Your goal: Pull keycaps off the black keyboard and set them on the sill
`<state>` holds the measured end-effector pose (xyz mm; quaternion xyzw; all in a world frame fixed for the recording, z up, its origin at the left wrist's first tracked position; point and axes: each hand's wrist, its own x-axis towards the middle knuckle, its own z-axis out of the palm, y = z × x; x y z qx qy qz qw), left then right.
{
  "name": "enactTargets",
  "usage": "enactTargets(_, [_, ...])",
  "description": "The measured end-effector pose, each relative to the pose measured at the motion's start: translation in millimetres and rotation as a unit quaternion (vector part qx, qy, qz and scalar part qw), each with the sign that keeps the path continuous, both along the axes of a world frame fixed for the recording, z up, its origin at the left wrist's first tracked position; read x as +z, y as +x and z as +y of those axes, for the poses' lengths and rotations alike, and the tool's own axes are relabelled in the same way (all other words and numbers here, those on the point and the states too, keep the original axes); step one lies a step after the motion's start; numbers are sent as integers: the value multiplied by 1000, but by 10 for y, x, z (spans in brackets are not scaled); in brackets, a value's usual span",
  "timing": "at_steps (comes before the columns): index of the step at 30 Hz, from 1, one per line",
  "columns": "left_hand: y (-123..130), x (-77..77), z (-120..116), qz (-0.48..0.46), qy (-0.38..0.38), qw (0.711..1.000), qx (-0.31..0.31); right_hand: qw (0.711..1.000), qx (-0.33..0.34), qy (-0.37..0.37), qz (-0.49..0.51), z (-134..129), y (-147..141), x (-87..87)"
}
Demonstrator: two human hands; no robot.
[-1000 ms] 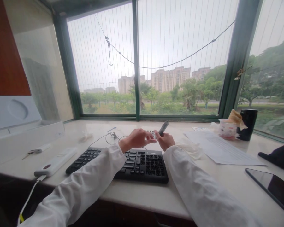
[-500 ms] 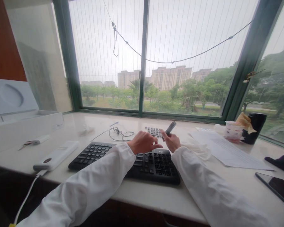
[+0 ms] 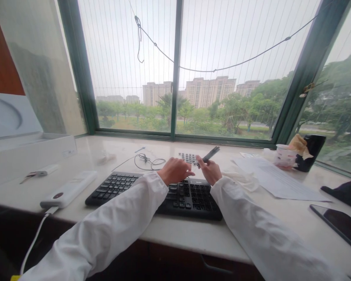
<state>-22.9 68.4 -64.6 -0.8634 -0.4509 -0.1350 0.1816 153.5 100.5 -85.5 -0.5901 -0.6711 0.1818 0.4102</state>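
The black keyboard lies across the desk before me, the number block at its right end showing dark gaps like bare key sockets. Above its right half hovers my left hand, fingers curled in, their tips partly hidden; whatever they hold is too small to name. My right hand is closed around a slim dark brush, its frayed-looking end pointing up and right. Just behind both hands, small loose keycaps lie in rows on the desk, some of them hidden by the right hand.
Left of the keyboard are a white power bank with a cable and a white box. A thin black cord coils behind. Rightward lie crumpled tissue, paper sheets, a cup and a phone.
The brush has tilted lower toward the right. My left hand's fingers have drawn in and down over the keyboard. The view has shifted slightly.
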Motion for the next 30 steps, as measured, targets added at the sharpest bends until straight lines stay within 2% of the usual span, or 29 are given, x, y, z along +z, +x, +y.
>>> enactTargets(3, [-31, 23, 17, 7, 10, 1000, 4, 999, 36, 16, 15, -11, -8, -21])
enactTargets(5, [-57, 50, 22, 28, 20, 999, 2, 996, 82, 38, 28, -14, -20, -48])
enactTargets(9, [-136, 114, 35, 49, 13, 998, -29, 973, 200, 71, 86, 7, -57, -120])
enactTargets(13, [-235, 157, 78, 41, -3, 998, -48, 953, 256, 59, 152, 31, -88, -171])
enactTargets(16, [-291, 163, 115, 25, -11, 998, -65, 951, 261, 44, 159, 25, -85, -169])
enactTargets(19, [-312, 163, 127, 14, -19, 996, -85, 958, 252, 56, 126, 17, -60, -139])
enactTargets(26, [-294, 177, 104, 12, -21, 996, -91, 982, 171, 13, 81, 41, 8, -95])
enactTargets(30, [-287, 163, 109, 10, -19, 995, -95, 983, 164, 7, 81, 47, 16, -101])
